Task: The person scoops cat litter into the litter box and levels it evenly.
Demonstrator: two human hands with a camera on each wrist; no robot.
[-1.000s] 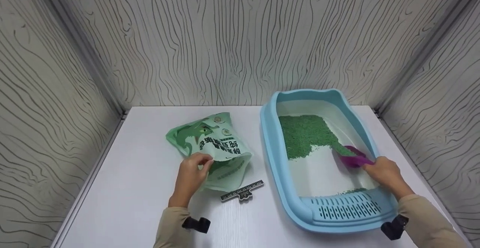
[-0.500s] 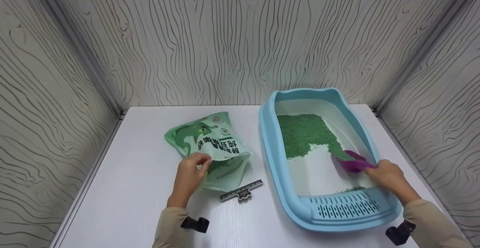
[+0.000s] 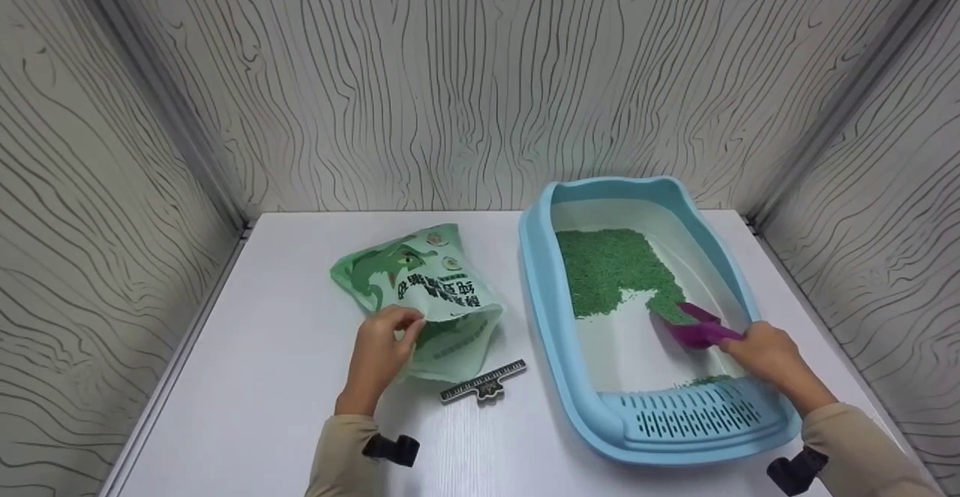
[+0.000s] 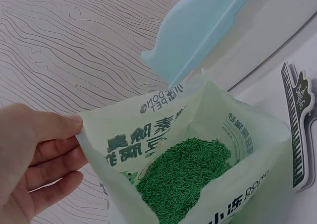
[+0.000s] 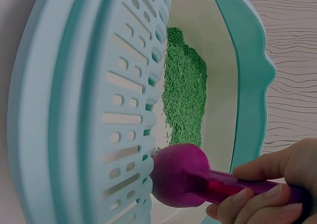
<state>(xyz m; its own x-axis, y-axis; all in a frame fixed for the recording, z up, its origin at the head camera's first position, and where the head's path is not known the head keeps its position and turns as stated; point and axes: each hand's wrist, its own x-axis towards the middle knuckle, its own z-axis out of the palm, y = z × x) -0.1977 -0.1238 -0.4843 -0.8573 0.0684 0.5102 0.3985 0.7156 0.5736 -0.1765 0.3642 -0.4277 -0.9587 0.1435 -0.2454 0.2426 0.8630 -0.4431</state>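
My left hand [image 3: 384,350] pinches the top edge of a pale green cat litter bag [image 3: 442,279] lying on the table. Green pellets [image 4: 183,179] show inside its mouth in the left wrist view. On the right, my right hand [image 3: 769,354] grips the handle of a purple scoop [image 3: 701,332], low inside a blue litter box [image 3: 536,279]. The scoop's front tips toward the box floor, with pellets at its lip joining the spread green litter [image 3: 615,268]. In the right wrist view, fingers curl round the scoop's handle [image 5: 242,184] and the back of its bowl faces the camera.
A clip [image 3: 484,383] with a piano-key pattern lies on the white table [image 3: 277,347] between the bag and the box. A slotted ledge [image 3: 697,414] spans the box's near end. Wood-patterned panels [image 3: 480,84] enclose the table at the back and sides.
The scoop has shifted slightly left and nearer, and the pellets at its lip have spread onto the box floor. The left hand keeps its place at the bag.
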